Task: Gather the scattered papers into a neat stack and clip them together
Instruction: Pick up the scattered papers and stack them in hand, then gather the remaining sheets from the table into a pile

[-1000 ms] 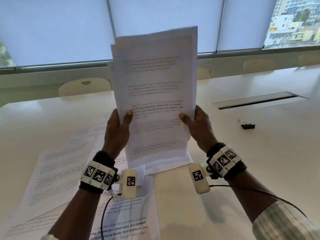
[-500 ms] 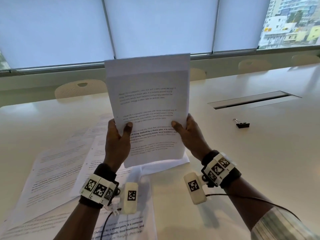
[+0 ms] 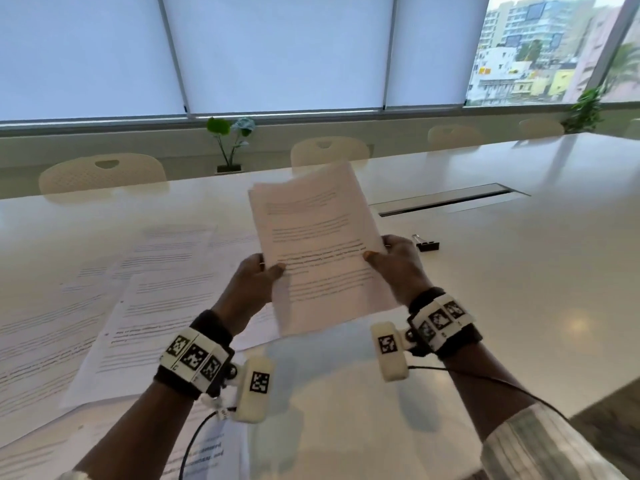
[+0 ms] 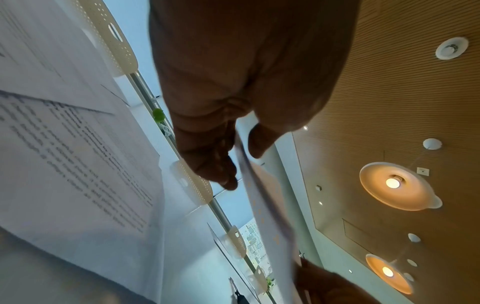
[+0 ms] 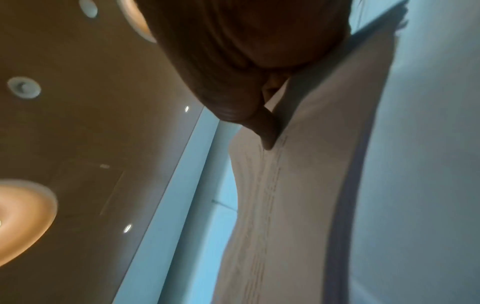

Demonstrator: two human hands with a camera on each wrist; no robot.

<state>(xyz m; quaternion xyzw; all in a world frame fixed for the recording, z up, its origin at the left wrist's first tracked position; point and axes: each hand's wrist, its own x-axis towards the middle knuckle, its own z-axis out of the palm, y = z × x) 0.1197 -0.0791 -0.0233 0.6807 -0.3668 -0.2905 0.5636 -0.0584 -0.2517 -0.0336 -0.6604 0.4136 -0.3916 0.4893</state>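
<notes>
A stack of printed papers tilts away from me above the white table. My left hand grips its left edge, thumb on the front. My right hand grips the right edge the same way. In the left wrist view the paper stack runs edge-on between thumb and fingers. In the right wrist view the stack sits under my thumb. More loose sheets lie spread on the table at the left. A black binder clip lies just beyond my right hand.
Cream chairs line the table's far side, with a small plant on the sill. A cable slot is set into the table at the right. Blinds cover the windows behind.
The stack has come down from upright in front of the window and now leans back, lower over the table. Both hands kept their hold on its edges.
</notes>
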